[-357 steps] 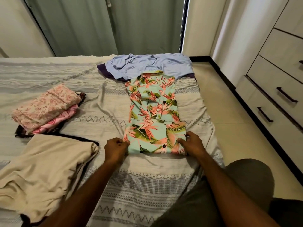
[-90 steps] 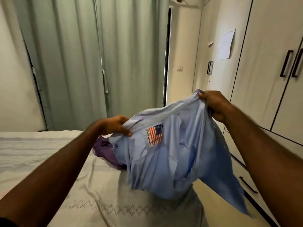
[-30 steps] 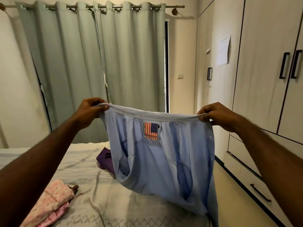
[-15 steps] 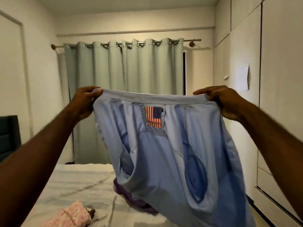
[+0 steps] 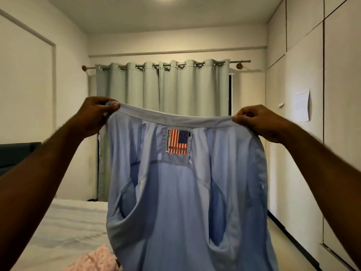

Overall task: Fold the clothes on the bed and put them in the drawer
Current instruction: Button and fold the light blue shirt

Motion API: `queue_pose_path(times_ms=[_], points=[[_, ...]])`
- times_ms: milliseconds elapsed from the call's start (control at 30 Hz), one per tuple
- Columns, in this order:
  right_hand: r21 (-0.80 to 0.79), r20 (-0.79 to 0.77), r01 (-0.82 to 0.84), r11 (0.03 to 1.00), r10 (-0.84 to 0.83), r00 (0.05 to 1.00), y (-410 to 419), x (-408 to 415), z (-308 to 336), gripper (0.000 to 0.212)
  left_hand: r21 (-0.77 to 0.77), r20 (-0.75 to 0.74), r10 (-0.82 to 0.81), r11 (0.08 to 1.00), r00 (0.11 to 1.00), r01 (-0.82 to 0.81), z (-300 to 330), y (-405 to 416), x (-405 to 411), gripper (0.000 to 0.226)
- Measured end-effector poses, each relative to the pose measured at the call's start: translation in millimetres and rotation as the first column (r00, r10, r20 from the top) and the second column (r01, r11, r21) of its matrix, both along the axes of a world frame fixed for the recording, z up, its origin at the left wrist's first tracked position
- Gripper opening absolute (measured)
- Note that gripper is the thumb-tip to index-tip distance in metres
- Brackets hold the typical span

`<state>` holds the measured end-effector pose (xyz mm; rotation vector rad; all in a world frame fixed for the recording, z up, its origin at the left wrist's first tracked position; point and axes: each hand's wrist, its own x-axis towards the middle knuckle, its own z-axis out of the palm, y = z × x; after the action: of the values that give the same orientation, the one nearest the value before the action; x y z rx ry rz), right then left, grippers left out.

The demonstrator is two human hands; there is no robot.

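Light-blue shirt [image 5: 175,212] held up above the bed [image 5: 64,227].
Left hand [image 5: 95,116] and right hand [image 5: 257,122] pinch its collar ends, fingers [image 5: 242,119] curled tight.

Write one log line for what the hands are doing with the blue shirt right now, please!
step: shirt held up | left hand: grips collar end | right hand: grips other end | blue shirt: hanging above bed, unfolded

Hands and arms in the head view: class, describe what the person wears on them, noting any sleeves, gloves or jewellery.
Both forearms are bare to the frame edge, with no sleeve in view. The left hand and right hand wear no gloves. No ring, watch or bracelet shows on the fingers or wrists.
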<state>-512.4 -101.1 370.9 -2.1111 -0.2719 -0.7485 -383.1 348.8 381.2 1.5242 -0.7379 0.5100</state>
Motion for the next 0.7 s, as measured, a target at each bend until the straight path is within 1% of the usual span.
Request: queue_pose_path(times_ms=[67, 100, 167, 200, 233, 267, 300, 367, 400, 433, 467, 500, 533, 567, 600, 633, 667, 700], points=[[0.126, 0.037, -0.051, 0.991, 0.046, 0.998, 1.4, -3.8, 7.2, 0.031, 0.04, -0.064, -0.066, 0.997, 0.996, 0.069, 9.5, 11.6, -8.9, 0.032], [0.124, 0.033, -0.031, 0.992, 0.028, 0.999, 5.1, -2.4, 8.0, 0.035, 0.086, -0.092, -0.045, 0.995, 0.995, 0.053, 9.3, 16.8, -9.2, 0.03], [0.047, -0.008, 0.06, 0.997, -0.06, 0.998, 11.3, 6.9, 1.5, 0.043, 0.18, -0.108, 0.08, 0.982, 0.991, -0.059, 1.3, 17.2, -2.3, 0.02], [0.048, -0.023, 0.081, 0.996, -0.08, 0.997, 12.2, 14.0, -3.1, 0.046, 0.198, -0.103, 0.13, 0.974, 0.986, -0.107, -4.8, 16.1, 3.4, 0.015], [0.08, -0.04, 0.077, 0.994, -0.075, 0.996, 13.5, 18.7, -7.0, 0.049, 0.188, -0.116, 0.14, 0.975, 0.983, -0.117, -10.7, 16.1, 8.0, 0.011], [0.114, -0.052, 0.06, 0.992, -0.054, 0.997, 12.3, 22.1, -10.3, 0.052, 0.169, -0.142, 0.109, 0.982, 0.984, -0.084, -17.0, 18.1, 11.6, 0.005], [0.118, -0.079, 0.045, 0.992, -0.035, 0.996, 9.7, 21.1, -11.7, 0.057, 0.172, -0.169, 0.064, 0.985, 0.983, -0.034, -21.9, 22.7, 14.1, 0.012], [0.062, -0.211, -0.041, 0.997, 0.054, 0.976, -0.7, 15.5, -19.1, 0.062, 0.243, -0.259, -0.08, 0.959, 0.963, 0.145, -36.6, 37.3, 17.5, 0.036], [0.051, -0.304, -0.126, 0.991, 0.135, 0.943, -8.0, 13.6, -23.6, 0.055, 0.268, -0.317, -0.155, 0.931, 0.936, 0.246, -43.9, 43.1, 18.4, 0.043], [0.073, -0.399, -0.218, 0.973, 0.229, 0.888, -12.9, 14.0, -30.9, 0.042, 0.279, -0.379, -0.212, 0.902, 0.901, 0.33, -52.2, 47.4, 22.4, 0.046], [0.115, -0.467, -0.281, 0.953, 0.302, 0.831, -16.1, 14.4, -38.1, 0.032, 0.311, -0.411, -0.217, 0.879, 0.885, 0.36, -58.5, 48.4, 26.2, 0.045], [0.13, -0.509, -0.287, 0.949, 0.312, 0.802, -18.3, 19.3, -47.2, 0.029, 0.364, -0.429, -0.165, 0.868, 0.888, 0.337, -65.6, 43.8, 34.4, 0.039], [0.087, -0.546, -0.232, 0.969, 0.242, 0.802, -19.8, 29.8, -59.9, 0.028, 0.417, -0.425, -0.07, 0.87, 0.903, 0.263, -75.3, 33.8, 43.9, 0.026], [-0.026, -0.547, -0.128, 0.991, 0.093, 0.832, -17.5, 42.6, -69.8, 0.03, 0.46, -0.38, 0.05, 0.876, 0.924, 0.142, -82.9, 20.7, 54.3, 0.013], [-0.138, -0.51, -0.007, 0.99, -0.065, 0.858, -15.9, 61.1, -86.2, 0.033, 0.482, -0.316, 0.162, 0.876, 0.935, 0.011, -96.5, 2.4, 69.3, 0.005], [-0.231, -0.413, 0.137, 0.963, -0.225, 0.882, -11.0, 81.2, -103.0, 0.034, 0.472, -0.229, 0.274, 0.87, 0.934, -0.139, -112.2, -18.9, 83.9, 0.006], [-0.259, -0.267, 0.302, 0.918, -0.368, 0.891, -5.1, 100.4, -124.0, 0.031, 0.421, -0.144, 0.379, 0.859, 0.914, -0.291, -134.0, -43.8, 96.3, 0.007], [-0.19, -0.127, 0.445, 0.875, -0.471, 0.873, 6.5, 111.6, -148.8, 0.028, 0.341, -0.077, 0.484, 0.835, 0.872, -0.433, -162.7, -69.5, 103.5, 0.006]])
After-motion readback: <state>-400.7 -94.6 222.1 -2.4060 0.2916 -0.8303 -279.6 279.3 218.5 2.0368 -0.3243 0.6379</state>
